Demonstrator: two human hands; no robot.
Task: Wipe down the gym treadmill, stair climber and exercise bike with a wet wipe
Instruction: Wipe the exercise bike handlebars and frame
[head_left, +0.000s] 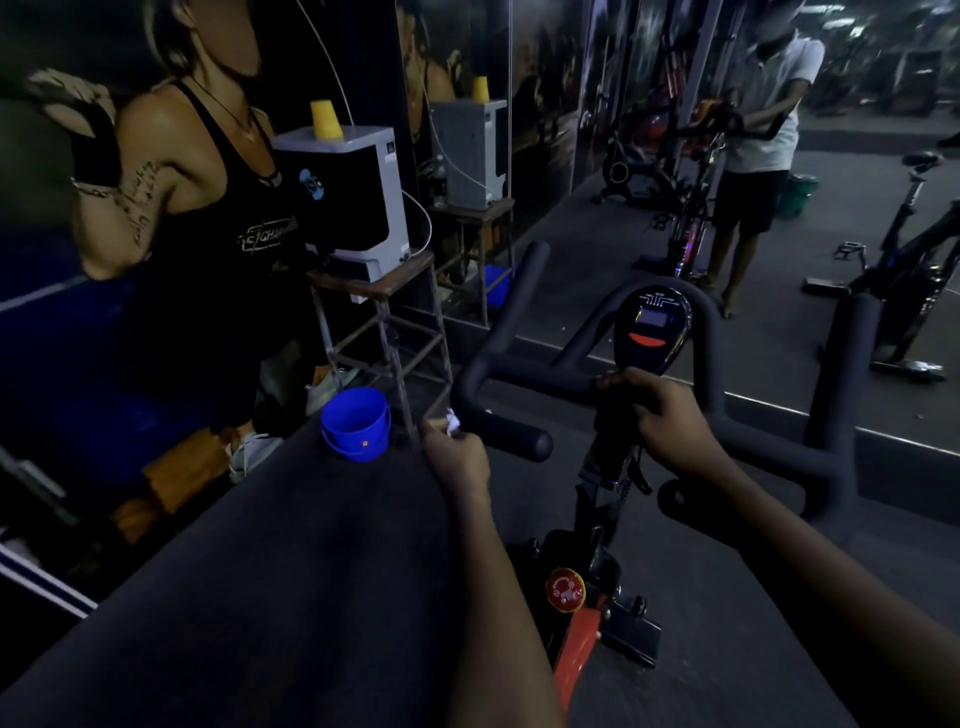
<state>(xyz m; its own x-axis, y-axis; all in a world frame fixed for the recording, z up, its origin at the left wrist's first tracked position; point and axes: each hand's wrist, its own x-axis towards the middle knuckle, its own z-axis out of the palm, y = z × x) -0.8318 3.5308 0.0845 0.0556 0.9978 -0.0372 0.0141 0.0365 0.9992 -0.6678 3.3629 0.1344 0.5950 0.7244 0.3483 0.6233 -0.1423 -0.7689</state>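
An exercise bike stands in front of me, with black foam handlebars and a small console with an orange button. My left hand pinches a crumpled white wet wipe against the near left grip of the handlebars. My right hand grips the handlebar stem just below the console. Lower down are the bike's red resistance knob and its orange frame.
A blue bucket sits on the floor to the left, beside a metal stand carrying a water purifier with a yellow cup on top. A mirror wall ahead reflects me and the bikes. Dark matting covers the floor.
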